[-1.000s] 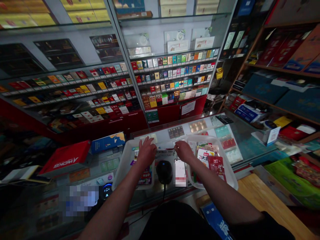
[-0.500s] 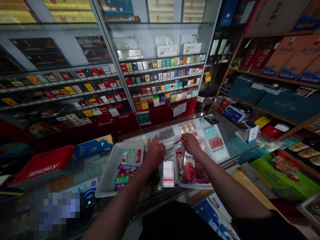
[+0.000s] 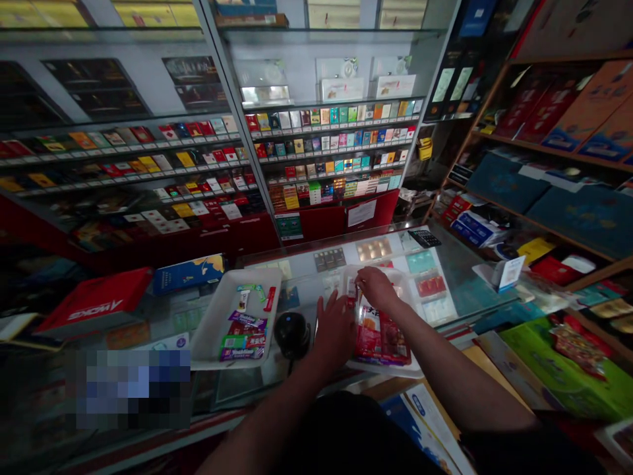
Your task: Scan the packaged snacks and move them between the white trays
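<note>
My right hand (image 3: 374, 286) is closed at the far left corner of the right white bin (image 3: 414, 369). Its fingertips pinch a small red-and-white snack packet (image 3: 351, 290), partly hidden by the hand. Red snack packs (image 3: 380, 336) fill much of that bin. My left hand (image 3: 337, 330) is over the bin's near left side, fingers stretched out and slightly apart, with nothing visible in them; its palm side is hidden. Left of it stands a black scanner-like device (image 3: 291, 334). Farther left, another white bin (image 3: 210, 330) holds several candy packs, among them a purple one (image 3: 247, 319).
The bins stand on a glass counter (image 3: 459, 284). A calculator (image 3: 424, 237) and a code stand (image 3: 509, 272) lie to the right. A red box (image 3: 93, 303) and a blue box (image 3: 188, 274) sit on the left. Cigarette shelves (image 3: 331, 142) rise behind.
The packet has gone from between both hands to the right hand alone, over the right bin. My left hand has moved right and down, where the phone was visible. The view has shifted slightly.
</note>
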The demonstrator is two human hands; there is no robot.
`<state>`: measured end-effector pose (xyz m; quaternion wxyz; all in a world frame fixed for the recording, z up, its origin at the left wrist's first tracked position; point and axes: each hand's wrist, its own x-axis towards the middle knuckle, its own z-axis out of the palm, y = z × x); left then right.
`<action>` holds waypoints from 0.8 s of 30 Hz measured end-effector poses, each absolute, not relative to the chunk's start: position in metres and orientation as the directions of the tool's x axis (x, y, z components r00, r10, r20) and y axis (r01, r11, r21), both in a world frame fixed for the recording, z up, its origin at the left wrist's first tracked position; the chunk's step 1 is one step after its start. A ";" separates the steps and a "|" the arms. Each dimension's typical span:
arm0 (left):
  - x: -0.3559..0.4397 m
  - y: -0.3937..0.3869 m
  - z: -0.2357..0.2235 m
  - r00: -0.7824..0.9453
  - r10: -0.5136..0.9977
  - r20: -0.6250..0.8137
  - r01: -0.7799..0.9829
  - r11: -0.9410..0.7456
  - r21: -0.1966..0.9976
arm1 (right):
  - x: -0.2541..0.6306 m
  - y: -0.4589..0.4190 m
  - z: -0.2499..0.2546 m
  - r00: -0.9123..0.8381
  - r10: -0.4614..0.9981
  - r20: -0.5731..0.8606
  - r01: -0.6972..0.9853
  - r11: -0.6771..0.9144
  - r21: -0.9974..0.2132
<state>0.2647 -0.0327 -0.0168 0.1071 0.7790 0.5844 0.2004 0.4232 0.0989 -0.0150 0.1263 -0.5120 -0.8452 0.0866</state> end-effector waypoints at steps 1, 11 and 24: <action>0.267 -0.037 -0.021 0.236 0.957 0.168 0.868 -0.285 0.406 | 0.421 0.097 -0.019 -0.462 0.880 0.112 0.839 0.474 -0.266; 0.251 -0.055 -0.053 0.205 0.974 0.101 0.918 -0.227 0.327 | 0.406 0.081 -0.045 -0.497 0.866 0.061 0.822 0.492 -0.286; 0.209 -0.075 -0.029 0.161 0.975 0.154 0.871 -0.214 0.443 | 0.368 0.044 -0.050 -0.360 0.891 0.276 0.722 0.453 -0.523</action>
